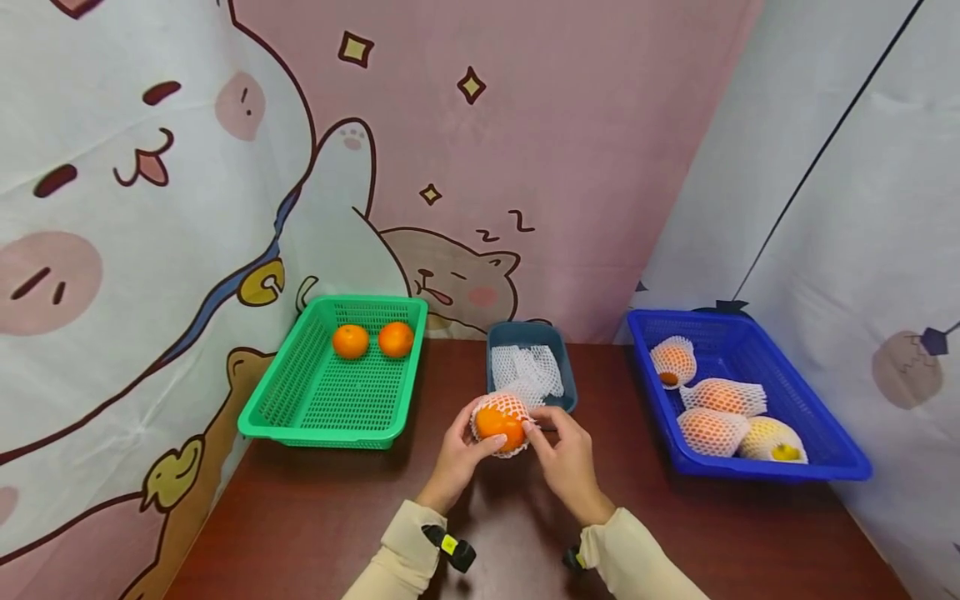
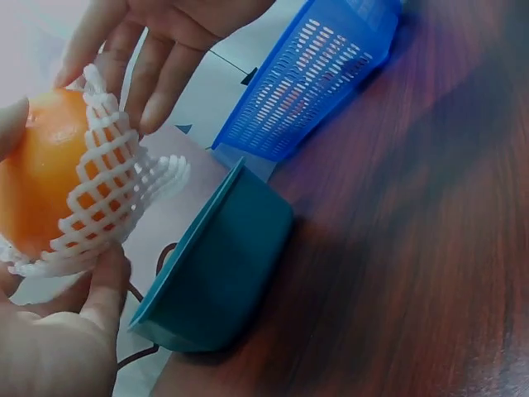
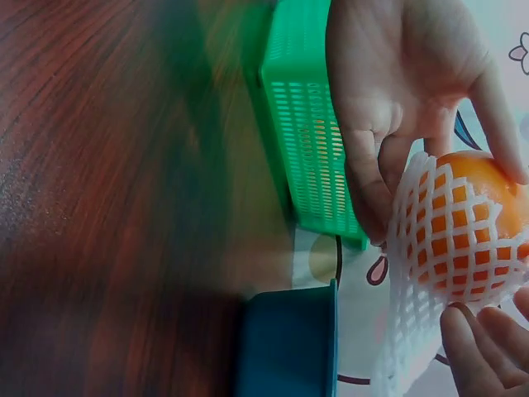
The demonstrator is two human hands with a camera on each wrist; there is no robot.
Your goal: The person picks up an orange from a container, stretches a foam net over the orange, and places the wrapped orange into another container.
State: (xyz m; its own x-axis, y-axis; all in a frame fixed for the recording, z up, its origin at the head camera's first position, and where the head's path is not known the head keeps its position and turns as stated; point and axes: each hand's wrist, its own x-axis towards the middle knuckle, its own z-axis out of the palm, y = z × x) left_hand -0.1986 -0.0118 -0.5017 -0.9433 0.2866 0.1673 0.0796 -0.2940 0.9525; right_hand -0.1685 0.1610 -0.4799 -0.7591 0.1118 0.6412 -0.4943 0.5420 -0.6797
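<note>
Between the two hands, above the table, is an orange [image 1: 498, 427] partly covered by a white foam net sleeve [image 1: 507, 402]. The left hand [image 1: 457, 460] holds the fruit from the left, its thumb on the bare peel. On the other side, the right hand [image 1: 566, 463] pinches the sleeve's edge against the orange with thumb and fingers. Seen from the left wrist, the netting [image 2: 103, 186] wraps one side of the orange [image 2: 45, 169] and its loose end sticks out. The right wrist view shows the sleeve [image 3: 413, 273] trailing below the fruit [image 3: 479, 178].
A green basket [image 1: 322, 433] with two bare oranges [image 1: 350, 342] stands at the left. Behind the hands, a small dark teal bin [image 1: 567, 379] holds several foam sleeves [image 1: 528, 371]. The blue basket [image 1: 757, 467] at the right contains several sleeved fruits [image 1: 712, 431].
</note>
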